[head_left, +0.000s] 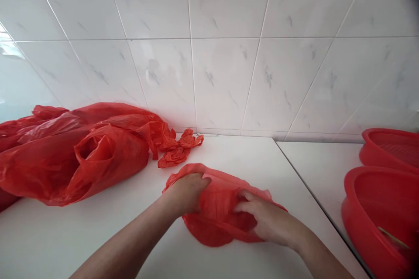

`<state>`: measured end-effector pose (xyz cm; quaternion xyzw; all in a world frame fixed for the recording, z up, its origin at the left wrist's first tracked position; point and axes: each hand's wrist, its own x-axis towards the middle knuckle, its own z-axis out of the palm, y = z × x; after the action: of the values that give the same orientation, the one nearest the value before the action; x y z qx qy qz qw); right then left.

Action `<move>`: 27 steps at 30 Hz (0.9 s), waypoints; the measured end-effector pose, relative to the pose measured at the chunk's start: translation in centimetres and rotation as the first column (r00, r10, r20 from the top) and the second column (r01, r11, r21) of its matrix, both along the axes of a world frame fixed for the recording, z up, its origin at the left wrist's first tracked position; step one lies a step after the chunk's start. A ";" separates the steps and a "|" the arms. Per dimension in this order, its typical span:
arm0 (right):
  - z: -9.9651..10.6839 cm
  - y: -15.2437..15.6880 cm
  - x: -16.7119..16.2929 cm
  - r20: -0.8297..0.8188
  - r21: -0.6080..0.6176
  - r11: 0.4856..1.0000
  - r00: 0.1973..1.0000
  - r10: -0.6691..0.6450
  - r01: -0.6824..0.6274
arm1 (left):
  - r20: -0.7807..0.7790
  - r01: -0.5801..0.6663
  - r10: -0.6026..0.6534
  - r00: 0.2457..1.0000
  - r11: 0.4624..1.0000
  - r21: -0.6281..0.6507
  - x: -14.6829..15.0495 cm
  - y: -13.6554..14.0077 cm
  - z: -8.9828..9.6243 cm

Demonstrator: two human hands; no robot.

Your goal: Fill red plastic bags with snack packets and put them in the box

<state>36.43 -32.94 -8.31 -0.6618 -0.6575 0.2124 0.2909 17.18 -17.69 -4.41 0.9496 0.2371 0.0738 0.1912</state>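
A thin red plastic bag (218, 196) lies on the white surface in front of me, its mouth spread wide. My left hand (189, 192) reaches into it from the left; the thumb stands apart while the other fingers are partly hidden inside. On the right side, my right hand (262, 218) is also inside the mouth, fingers curved and apart against the plastic. Both hands touch the bag, and I see nothing gripped between their fingers. Whether anything lies in the bag cannot be made out.
A large bundle of red plastic bags (121, 152) lies at the left, its crumpled end (178, 150) near the tiled wall (222, 83). Two red plastic basins (352, 200) stand at the right, beyond a seam in the white tabletop (242, 152). The nearer holds a thin yellowish stick (393, 237).
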 end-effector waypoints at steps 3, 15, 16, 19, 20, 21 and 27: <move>1.5 0.2 1.1 -0.004 -0.239 0.970 0.999 0.050 -0.049 | -0.114 0.033 -0.040 0.993 0.997 -0.068 -1.6 0.5 -0.6; 1.6 1.3 1.0 -0.350 -0.170 0.947 0.882 -0.315 0.271 | 0.292 0.136 -0.217 0.932 0.953 0.272 -1.7 -0.7 0.7; 1.8 1.3 0.8 -0.377 -0.164 0.948 0.871 -0.316 0.273 | 0.372 0.051 -0.178 0.911 0.944 0.326 -2.0 -0.5 0.4; 3.5 0.3 0.0 -0.423 -0.086 0.969 0.872 -0.246 0.232 | 0.566 -0.291 0.078 0.821 0.910 0.296 -2.8 0.2 -1.3; 4.3 -0.5 -0.3 -0.410 -0.048 0.975 0.886 -0.219 0.219 | 0.597 -0.371 0.184 0.781 0.905 0.207 -2.9 0.5 -1.9; 5.1 -1.4 -0.5 -0.379 -0.003 0.977 0.904 -0.200 0.215 | 0.600 -0.418 0.292 0.745 0.905 0.079 -3.0 0.8 -2.5; 8.9 -9.8 3.7 -0.046 0.270 0.749 0.785 -0.617 0.605 | 0.299 -0.329 0.600 0.742 0.715 -0.617 -1.9 1.9 -3.7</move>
<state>40.10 -42.75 0.63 -0.7988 -0.4342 -0.0017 0.4164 15.27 -15.82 -8.10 0.7152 0.4316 0.2855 0.4699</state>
